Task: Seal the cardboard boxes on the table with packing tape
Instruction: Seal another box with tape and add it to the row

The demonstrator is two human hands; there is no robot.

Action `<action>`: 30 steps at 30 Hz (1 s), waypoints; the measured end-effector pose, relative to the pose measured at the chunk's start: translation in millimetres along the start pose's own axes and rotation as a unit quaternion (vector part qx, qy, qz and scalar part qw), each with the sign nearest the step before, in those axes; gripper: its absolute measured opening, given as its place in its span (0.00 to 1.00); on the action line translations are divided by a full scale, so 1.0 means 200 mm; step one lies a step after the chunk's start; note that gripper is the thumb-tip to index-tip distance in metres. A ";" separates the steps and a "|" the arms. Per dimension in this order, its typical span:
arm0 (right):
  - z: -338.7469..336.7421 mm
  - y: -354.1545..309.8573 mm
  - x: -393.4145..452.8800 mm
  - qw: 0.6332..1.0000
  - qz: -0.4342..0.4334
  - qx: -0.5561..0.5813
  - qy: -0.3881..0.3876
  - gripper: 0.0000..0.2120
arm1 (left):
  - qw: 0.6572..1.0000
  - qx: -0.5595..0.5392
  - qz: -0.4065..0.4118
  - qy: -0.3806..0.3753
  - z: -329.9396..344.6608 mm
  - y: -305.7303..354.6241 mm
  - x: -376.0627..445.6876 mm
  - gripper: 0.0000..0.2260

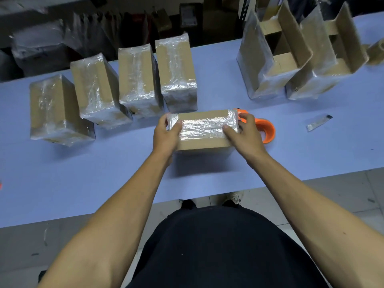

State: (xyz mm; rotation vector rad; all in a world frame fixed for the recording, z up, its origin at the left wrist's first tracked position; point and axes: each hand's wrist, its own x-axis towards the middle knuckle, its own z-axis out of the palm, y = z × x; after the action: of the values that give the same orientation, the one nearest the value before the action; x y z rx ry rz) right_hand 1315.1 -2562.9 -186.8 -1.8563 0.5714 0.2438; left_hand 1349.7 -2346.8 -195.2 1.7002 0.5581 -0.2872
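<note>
Holding the box [202, 129] at both ends, the person has it near the front middle of the table [291, 146], apparently raised a little off the surface, though the shadow under it does not settle that. The left hand [166, 134] wraps the left end, thumb pressed on the tape [202, 128] along the top seam; the right hand [243, 134] clamps the right end the same way, thumb on top and fingers curled over the far edge. Tape already runs the length of the top and folds down over both ends, so my guess is that this box is nearly sealed and is about to be smoothed or set aside. The main risk is wrinkling: the tape looks creased, and a thumb dragged across it could lock in a bubble or lift an edge. The dispenser [264, 129] lies just behind the right hand, partly hidden by it, so a careless swing of the box could knock it along the table. Four sealed boxes [133, 82] stand in a row just beyond, close enough that pushing this one forward might tip the nearest. A cutter [319, 122] lies well to the right, and two open boxes [291, 59] at the far right still await tape.
</note>
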 end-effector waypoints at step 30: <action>-0.03 0.02 0.16 0.988 -0.007 -0.137 0.077 0.24 | 0.985 0.056 0.025 -0.159 0.23 0.06 0.02 0.20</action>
State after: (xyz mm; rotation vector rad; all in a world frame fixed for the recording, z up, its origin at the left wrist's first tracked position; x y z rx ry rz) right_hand 1340.3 -2579.3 -202.4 -2.1584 0.6556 0.1762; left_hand 1364.8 -2392.7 -197.3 1.7301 0.2671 -0.5509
